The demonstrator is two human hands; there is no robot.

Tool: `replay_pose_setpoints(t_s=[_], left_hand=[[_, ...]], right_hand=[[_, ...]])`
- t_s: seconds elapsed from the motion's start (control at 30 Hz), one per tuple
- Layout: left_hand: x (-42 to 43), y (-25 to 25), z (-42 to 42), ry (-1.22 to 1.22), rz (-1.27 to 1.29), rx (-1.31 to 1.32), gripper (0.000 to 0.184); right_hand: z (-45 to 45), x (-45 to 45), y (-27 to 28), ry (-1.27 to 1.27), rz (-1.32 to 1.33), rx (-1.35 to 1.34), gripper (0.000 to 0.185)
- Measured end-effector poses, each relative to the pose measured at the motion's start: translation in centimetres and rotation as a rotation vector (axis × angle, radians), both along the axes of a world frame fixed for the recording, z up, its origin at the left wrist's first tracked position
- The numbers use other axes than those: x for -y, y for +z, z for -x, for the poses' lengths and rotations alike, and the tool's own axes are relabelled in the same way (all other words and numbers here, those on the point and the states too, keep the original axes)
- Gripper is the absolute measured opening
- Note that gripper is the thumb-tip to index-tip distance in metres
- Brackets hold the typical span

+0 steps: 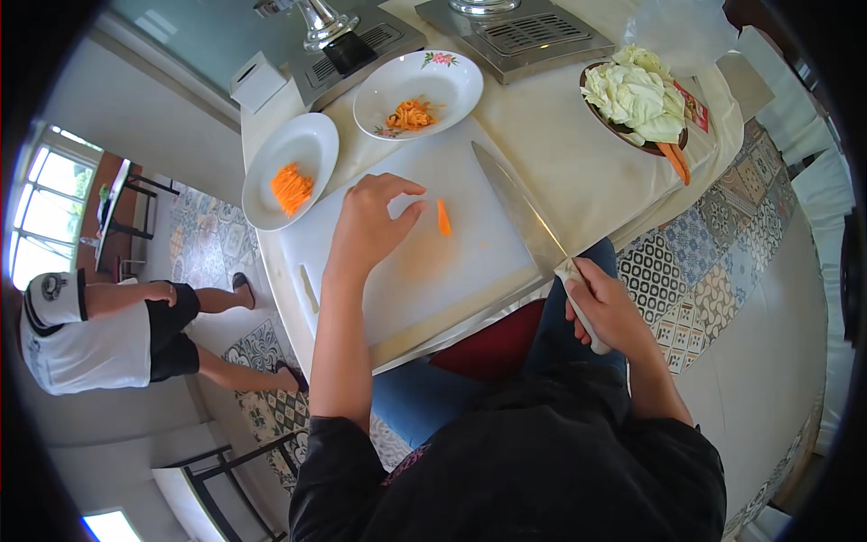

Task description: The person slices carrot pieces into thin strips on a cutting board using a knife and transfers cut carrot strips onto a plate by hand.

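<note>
Over the white cutting board (361, 312), my left hand (377, 219) is held with thumb and fingers apart and nothing between them. Just right of its fingertips a small orange carrot piece (443, 218) lies on the board. My right hand (603, 303) is wrapped round the pale handle of a large knife (519, 204), whose blade points up and left across the board's right edge. Beyond the board, shredded carrot (292, 189) sits on a white oval plate (262, 210), and more shreds (412, 115) lie in a white flowered bowl (375, 88).
At the table's right stands a brown bowl with cabbage leaves (639, 98) and carrots (675, 163). Metal stove units (533, 41) line the back, near a white box (259, 83). Another person (108, 339) in a white shirt is at the left.
</note>
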State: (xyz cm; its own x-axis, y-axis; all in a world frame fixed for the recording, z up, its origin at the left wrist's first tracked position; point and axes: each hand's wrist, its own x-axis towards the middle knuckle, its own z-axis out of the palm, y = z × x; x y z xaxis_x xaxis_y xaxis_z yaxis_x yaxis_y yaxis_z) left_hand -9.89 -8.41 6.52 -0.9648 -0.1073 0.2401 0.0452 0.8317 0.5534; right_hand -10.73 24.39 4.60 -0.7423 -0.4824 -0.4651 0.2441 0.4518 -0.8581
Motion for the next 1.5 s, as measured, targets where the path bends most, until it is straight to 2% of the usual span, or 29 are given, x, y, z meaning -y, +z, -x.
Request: replay_pose_setpoints(t_s=[0.07,0.17,0.47,0.57,0.67,0.77,0.87,0.97,1.5], left_hand=[[0.3,-0.7,-0.1,-0.194,-0.050,-0.076,0.032],[0.1,-2.3,0.2,-0.276,0.049,-0.105,0.029],[-0.4,-1.5,-2.6,-0.206,0.052,-0.046,0.023],[0.5,-2.0,-3.5,-0.265,0.011,0.031,0.025],[0.4,-1.6,-3.8,-0.248,-0.032,-0.015,0.030],[1.0,-0.6,-4.0,-0.059,-0.051,-0.147,0.032],[2.7,-0.4,-4.4,-0.063,0.048,-0.063,0.029],[2.0,-1.3,-4.2,-0.155,0.015,-0.051,0.023],[-0.2,-2.5,-3.6,-0.189,0.162,-0.188,0.016]], right_hand=[[0.1,0.1,0.7,0.011,0.005,-0.005,0.038],[0.0,0.0,0.7,0.005,0.028,-0.033,0.041],[-0.7,-0.1,1.4,0.095,0.072,-0.131,0.036],[-0.7,0.1,1.2,0.158,0.050,-0.330,0.032],[-1.0,0.8,1.5,0.223,0.089,-0.400,0.030],[-1.1,1.5,1.0,0.285,0.110,-0.440,0.029],[-0.9,2.1,1.0,0.328,0.063,-0.474,0.030],[-0.5,2.5,1.1,0.384,0.061,-0.526,0.031],[0.9,3.1,1.7,0.451,0.013,-0.639,0.031]])
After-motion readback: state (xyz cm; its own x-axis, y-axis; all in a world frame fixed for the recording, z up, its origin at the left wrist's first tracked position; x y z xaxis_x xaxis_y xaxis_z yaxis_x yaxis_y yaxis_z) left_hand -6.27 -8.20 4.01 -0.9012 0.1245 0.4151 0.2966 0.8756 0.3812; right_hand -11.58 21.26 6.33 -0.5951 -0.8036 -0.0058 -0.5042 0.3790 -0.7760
